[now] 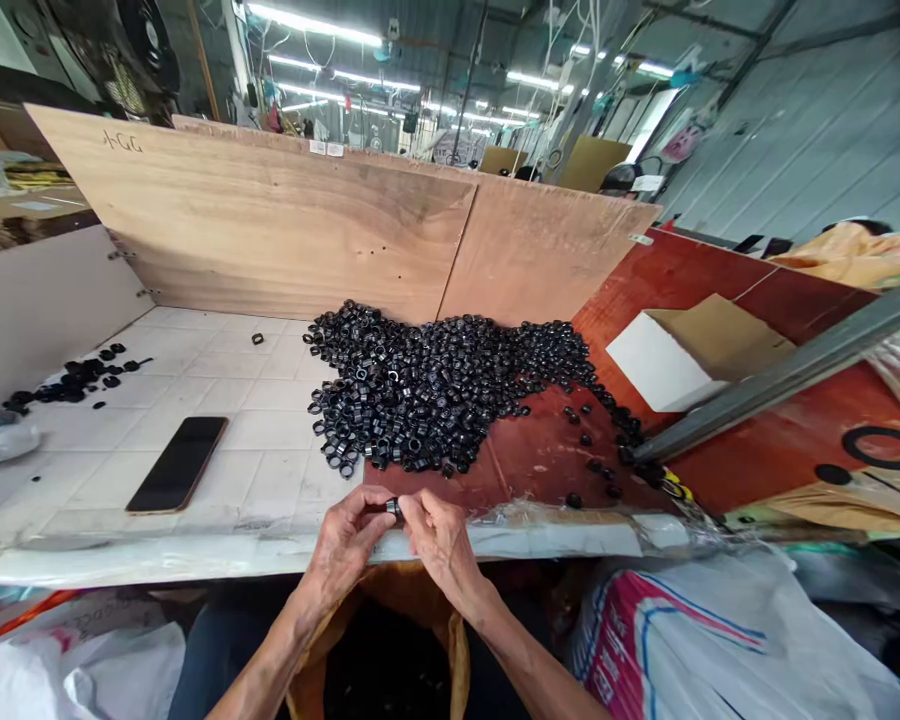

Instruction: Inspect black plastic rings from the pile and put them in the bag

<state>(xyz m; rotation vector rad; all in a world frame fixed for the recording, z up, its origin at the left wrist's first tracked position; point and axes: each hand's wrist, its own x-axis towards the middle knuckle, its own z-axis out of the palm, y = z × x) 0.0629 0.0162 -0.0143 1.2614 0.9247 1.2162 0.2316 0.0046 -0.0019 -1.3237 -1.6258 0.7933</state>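
Small black ring (394,507) sits at the front edge of the tabletop (270,480), pinched up between your two hands. Fingertips of your left hand (343,540) and your right hand (444,535) meet on it from either side, so your grip is closed on that ring, and most of the ring is hidden behind your fingers. Just below your hands runs a white edge strip (195,555), with crumpled clear plastic (555,525) along its right part. Straight ahead, a wide heap of black rings (435,390) spreads over the white tiles and onto a red-brown board (540,440), with loose rings scattered toward the right. Upright plywood panels (270,220) stand behind the heap. On the tiles to your left lie a dark smartphone (178,464), a small cluster of black pieces (75,378) and a clear plastic bag (0,437). To your right, a steel bar (787,380) slants across the board, beside a cardboard box (690,350) with a white side and near a larger black ring (885,447). Below the edge, on your right, sits a woven sack (690,640) printed in pink and blue.
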